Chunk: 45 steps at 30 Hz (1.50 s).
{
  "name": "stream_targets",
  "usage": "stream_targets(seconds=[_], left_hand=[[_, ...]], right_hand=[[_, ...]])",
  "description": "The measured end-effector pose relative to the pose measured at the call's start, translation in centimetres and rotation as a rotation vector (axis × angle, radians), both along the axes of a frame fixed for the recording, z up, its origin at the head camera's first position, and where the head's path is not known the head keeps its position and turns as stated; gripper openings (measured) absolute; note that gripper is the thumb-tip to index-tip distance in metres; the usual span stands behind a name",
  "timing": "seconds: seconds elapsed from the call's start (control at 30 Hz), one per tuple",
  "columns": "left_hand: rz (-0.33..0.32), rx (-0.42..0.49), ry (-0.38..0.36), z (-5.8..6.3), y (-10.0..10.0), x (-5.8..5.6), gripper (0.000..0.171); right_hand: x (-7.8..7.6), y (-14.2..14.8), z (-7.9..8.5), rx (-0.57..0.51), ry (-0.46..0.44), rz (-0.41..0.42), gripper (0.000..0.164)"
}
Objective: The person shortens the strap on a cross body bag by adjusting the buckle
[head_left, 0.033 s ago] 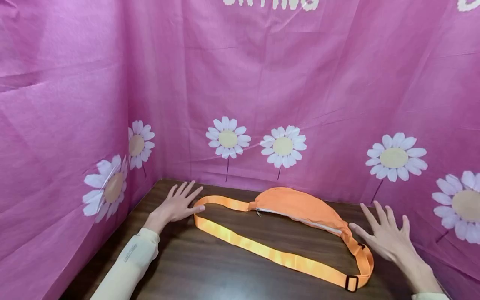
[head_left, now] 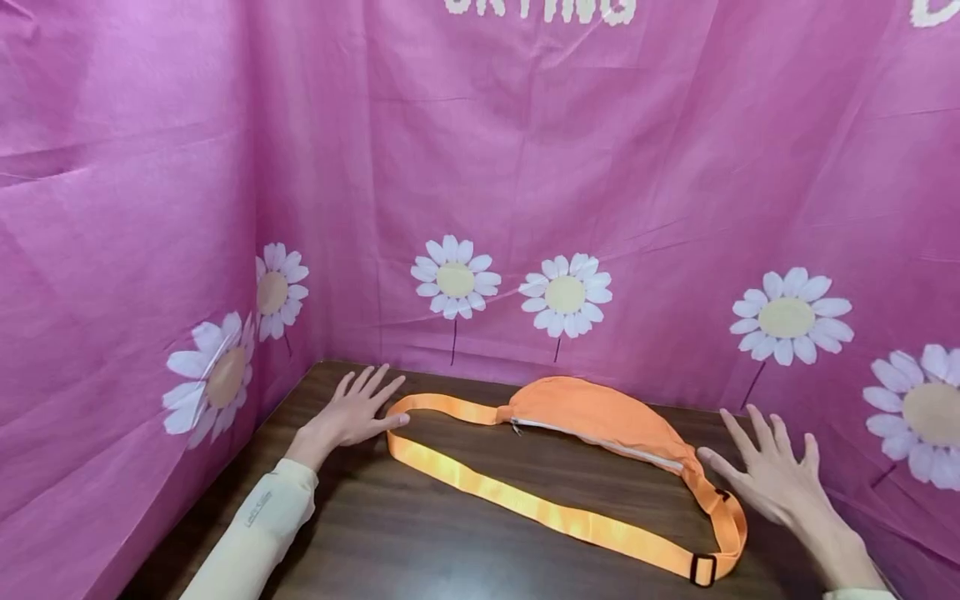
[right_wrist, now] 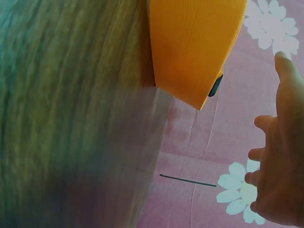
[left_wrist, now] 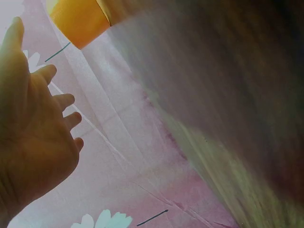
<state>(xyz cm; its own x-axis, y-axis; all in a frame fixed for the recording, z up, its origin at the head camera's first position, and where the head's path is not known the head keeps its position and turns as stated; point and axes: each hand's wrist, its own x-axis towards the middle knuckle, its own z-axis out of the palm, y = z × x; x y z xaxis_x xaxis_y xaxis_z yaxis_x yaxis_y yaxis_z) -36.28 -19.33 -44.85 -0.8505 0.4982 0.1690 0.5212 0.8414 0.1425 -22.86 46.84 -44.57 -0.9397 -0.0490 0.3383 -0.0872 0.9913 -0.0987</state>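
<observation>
Orange waist bag [head_left: 596,414] on wood-grain tbl [head_left: 450,542]; L hand [head_left: 347,418] left of it, nr strap [head_left: 525,502]; R hand [head_left: 783,477] right of it; all fingers spread.

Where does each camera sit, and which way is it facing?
Head: on the head, facing forward and down at the orange bag on the table; left hand, right hand and sleeves show.
Left wrist: on that wrist, facing the strap, table and curtain; left hand shows.
Right wrist: on that wrist, facing the same three; right hand shows.
Shared: head and left wrist both show the strap.
</observation>
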Motion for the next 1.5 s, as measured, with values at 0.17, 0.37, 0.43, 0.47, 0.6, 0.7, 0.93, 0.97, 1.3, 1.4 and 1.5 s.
stream_targets(seconds=[0.17, 0.37, 0.43, 0.47, 0.6, 0.7, 0.93, 0.97, 1.3, 1.4, 1.5], left_hand=[[-0.027, -0.004, 0.0, 0.3, 0.3, 0.2, 0.087], [-0.059, 0.012, 0.02, 1.6, 0.6, 0.2, 0.086], [-0.076, 0.025, 0.023, 1.8, 0.8, 0.3, 0.085], [-0.086, 0.03, 0.027, 1.9, 0.9, 0.4, 0.084], [-0.116, 0.04, 0.041, 2.1, 1.1, 1.0, 0.081], [-0.132, 0.042, 0.04, 2.1, 1.2, 1.4, 0.08], [-0.157, 0.049, 0.033, 2.2, 1.6, 1.6, 0.078], [-0.159, 0.046, 0.032, 2.3, 1.7, 1.6, 0.078], [-0.164, 0.065, -0.024, 2.2, 1.8, 1.5, 0.073], [-0.167, 0.052, -0.033, 2.0, 1.8, 1.5, 0.072], [-0.17, 0.053, -0.039, 1.9, 1.9, 1.7, 0.071]], right_hand=[[1.1, 0.0, 0.4, -0.022, 0.015, 0.024, 0.083], [0.8, -1.2, 2.5, -0.119, 0.078, 0.232, 0.051], [0.8, -1.6, 3.0, -0.149, 0.072, 0.292, 0.038], [0.9, -1.7, 3.1, -0.161, 0.061, 0.316, 0.033], [1.5, -2.2, 3.4, -0.185, -0.014, 0.455, 0.032], [2.3, -2.6, 3.5, -0.19, -0.118, 0.576, 0.047], [4.7, -3.6, 3.1, -0.174, -0.332, 0.65, 0.068], [5.1, -3.8, 3.0, -0.163, -0.35, 0.645, 0.066], [6.5, -4.8, 1.5, -0.062, -0.34, 0.68, 0.035], [6.6, -4.9, 1.0, -0.087, -0.351, 0.678, 0.032], [6.8, -5.0, 0.7, -0.106, -0.372, 0.644, 0.031]])
